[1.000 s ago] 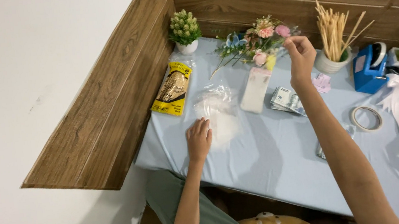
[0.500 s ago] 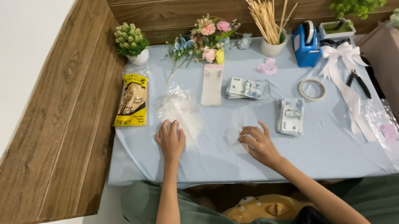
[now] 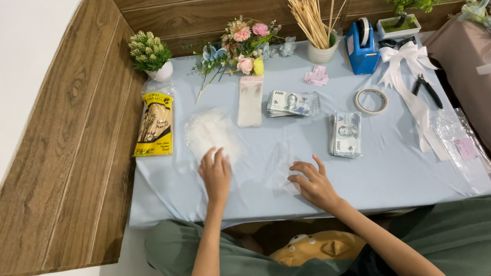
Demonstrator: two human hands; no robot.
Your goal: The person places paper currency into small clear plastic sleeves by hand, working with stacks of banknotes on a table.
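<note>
My left hand [image 3: 215,173] rests flat, fingers spread, on the near edge of a pile of clear plastic sleeves [image 3: 208,133] on the pale blue tablecloth [image 3: 397,167]. My right hand [image 3: 312,183] lies open with its fingertips on a single clear sleeve [image 3: 283,167] near the table's front edge. Right of that hand lies a stack of banknotes [image 3: 345,134]. A second stack of banknotes [image 3: 292,103] sits further back, beside a long narrow pack of sleeves [image 3: 250,99].
A yellow packet of sticks [image 3: 155,127] lies at the left edge. Along the wall stand a small potted plant [image 3: 149,53], artificial flowers [image 3: 238,46], a cup of wooden skewers [image 3: 316,25] and a blue tape dispenser [image 3: 362,44]. A tape roll [image 3: 372,100], white ribbon [image 3: 404,67] and pliers [image 3: 428,89] lie right.
My right hand came down from the flowers at the back to the clear sleeve near the front edge. The view shifted right and settled. My left hand stayed on the sleeve pile.
</note>
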